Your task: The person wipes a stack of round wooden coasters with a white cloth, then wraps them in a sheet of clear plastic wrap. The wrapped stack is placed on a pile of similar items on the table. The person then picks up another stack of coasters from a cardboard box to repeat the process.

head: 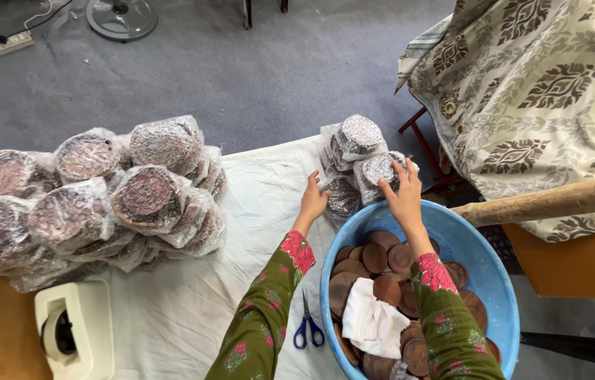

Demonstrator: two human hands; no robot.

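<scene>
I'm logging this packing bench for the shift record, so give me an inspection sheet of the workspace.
Surface: white cloth over the table.
Job's things: small stack of bubble-wrapped discs; blue basin of bare wooden discs with a white rag.
Clutter: large pile of wrapped bundles, tape dispenser, blue-handled scissors.
Grippers: right hand on a wrapped bundle; left hand beside the stack.
Cables: power strip on the floor.
Surroundings: fan base, patterned cloth, wooden pole.

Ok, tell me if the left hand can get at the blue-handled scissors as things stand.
Probably yes. The scissors lie uncovered on the white cloth, beside the blue tub and just under the left forearm. The left hand looks empty; it would only need pulling back.
</scene>
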